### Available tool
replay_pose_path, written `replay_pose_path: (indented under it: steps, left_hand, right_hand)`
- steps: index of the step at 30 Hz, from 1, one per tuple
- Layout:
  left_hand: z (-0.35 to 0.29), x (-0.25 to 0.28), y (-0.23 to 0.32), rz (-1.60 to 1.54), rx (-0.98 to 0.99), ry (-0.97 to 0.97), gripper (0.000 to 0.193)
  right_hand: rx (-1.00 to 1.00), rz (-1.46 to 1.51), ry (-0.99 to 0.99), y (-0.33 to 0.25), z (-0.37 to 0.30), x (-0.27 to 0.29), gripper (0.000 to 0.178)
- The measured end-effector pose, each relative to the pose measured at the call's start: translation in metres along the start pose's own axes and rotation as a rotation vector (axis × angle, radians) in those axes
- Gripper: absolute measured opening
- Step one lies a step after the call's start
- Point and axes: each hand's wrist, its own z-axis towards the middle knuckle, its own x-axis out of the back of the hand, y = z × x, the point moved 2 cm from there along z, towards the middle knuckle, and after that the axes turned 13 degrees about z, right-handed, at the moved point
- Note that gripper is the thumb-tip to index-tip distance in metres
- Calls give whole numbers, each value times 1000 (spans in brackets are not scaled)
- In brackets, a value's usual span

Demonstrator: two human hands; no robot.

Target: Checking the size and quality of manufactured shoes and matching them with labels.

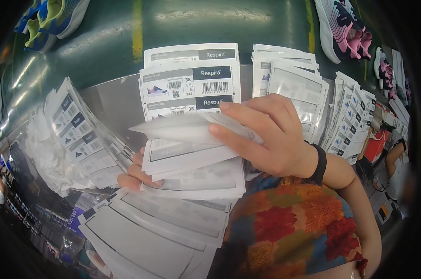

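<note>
A stack of white label sheets (189, 86), printed with shoe pictures and barcodes, lies in front of me at the edge of a green surface. My right hand (271, 132), with a black band on its wrist, pinches the edge of a curled white sheet (178, 128) folded over the lower part of the stack. My left hand (139, 174) grips the left edge of several sheets. Most of that hand is hidden under the paper. Loose sheets with mostly blank faces (159, 232) fan out below it, toward my body.
More label stacks stand at the right (296, 95), farther right (350, 121) and left (82, 132). Crumpled white paper (52, 153) lies beside the left stack. Blue-green shoes (57, 21) and pink-navy shoes (345, 30) sit on the green surface (205, 28). Another person's arm (395, 156) shows far right.
</note>
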Motion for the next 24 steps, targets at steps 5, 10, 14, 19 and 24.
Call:
replay_pose_path:
  steps: [5,10,14,19,24]
  left_hand:
    - [-9,-6,-4,83,-13,256,17]
    - [-14,35,0,-173,273,-54,8]
    - [9,7,-1,-69,58,-25,5]
    - [5,9,4,-64,55,-69,6]
    - [-2,0,-4,-101,-77,41,6]
  right_hand:
    - [-99,334,11,3,19,21,41]
    - [-374,598,-188,18,6,-1,29]
    - [-707,591,-214,38,25,-7,18]
    - [-717,553,-138,53,34,-11,21]
    - [-464,324,139,55,39,0,17]
